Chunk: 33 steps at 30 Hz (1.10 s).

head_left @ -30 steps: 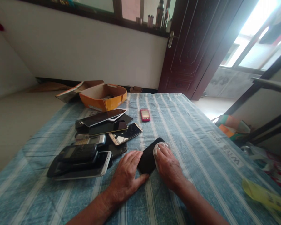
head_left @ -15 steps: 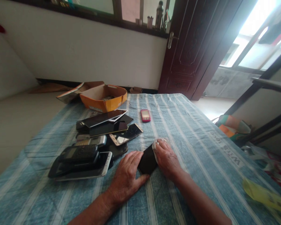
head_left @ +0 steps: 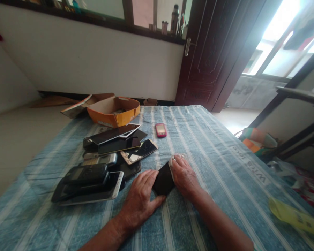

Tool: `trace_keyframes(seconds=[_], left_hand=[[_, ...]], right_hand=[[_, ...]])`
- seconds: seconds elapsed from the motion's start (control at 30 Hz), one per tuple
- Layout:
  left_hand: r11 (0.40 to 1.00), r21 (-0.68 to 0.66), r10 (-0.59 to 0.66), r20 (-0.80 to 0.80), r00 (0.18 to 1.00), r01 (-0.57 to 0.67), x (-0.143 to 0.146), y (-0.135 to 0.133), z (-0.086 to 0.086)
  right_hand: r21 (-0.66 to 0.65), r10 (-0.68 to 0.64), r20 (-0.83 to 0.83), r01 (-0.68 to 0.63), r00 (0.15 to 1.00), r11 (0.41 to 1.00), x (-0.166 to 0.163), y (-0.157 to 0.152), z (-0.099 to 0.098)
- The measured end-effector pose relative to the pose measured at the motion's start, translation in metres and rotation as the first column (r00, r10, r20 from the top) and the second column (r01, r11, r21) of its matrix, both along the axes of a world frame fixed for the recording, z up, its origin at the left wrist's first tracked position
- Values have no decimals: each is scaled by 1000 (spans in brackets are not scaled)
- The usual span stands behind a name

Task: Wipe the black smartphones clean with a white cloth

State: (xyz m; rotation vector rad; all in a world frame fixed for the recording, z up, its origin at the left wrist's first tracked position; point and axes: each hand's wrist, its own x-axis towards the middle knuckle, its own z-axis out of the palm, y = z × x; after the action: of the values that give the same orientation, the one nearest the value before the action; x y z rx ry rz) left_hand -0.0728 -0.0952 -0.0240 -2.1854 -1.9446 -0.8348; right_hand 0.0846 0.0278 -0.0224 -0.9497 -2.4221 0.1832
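The black phone (head_left: 163,180) lies on the table (head_left: 217,153) between both hands, its long axis slanting away rightward; the left hand's (head_left: 142,193) fingers and thumb hold its left edge and near end; the right hand (head_left: 184,177) grips a white cloth (head_left: 171,161) over its far end.

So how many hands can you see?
2. The left hand touches the black phone near its closer end; the right hand holds a white cloth at its farther end. I see no others.
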Motion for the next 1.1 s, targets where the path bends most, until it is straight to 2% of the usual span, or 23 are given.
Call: trace_keyframes(seconds=[0.27, 0.4, 0.57, 0.73, 1.1], left_hand=[[1000, 20, 1, 3, 1000, -1, -1, 0, -5], [1000, 19, -3, -4, 1000, 3, -1, 0, -4], [1000, 13, -8, 5, 1000, 8, -3, 0, -1], [1000, -1, -8, 0, 1000, 8, -3, 1, -1], [1000, -25, -8, 42, 999, 9, -2, 2, 3]], right_hand=[[43, 38, 6, -38, 999, 998, 11, -29, -10], [30, 67, 20, -68, 998, 997, 8, -22, -4], [1, 46, 21, -46, 999, 999, -3, -5, 4], [5, 22, 33, -22, 999, 1000, -9, -2, 1], [19, 44, 35, -45, 998, 999, -2, -37, -1]])
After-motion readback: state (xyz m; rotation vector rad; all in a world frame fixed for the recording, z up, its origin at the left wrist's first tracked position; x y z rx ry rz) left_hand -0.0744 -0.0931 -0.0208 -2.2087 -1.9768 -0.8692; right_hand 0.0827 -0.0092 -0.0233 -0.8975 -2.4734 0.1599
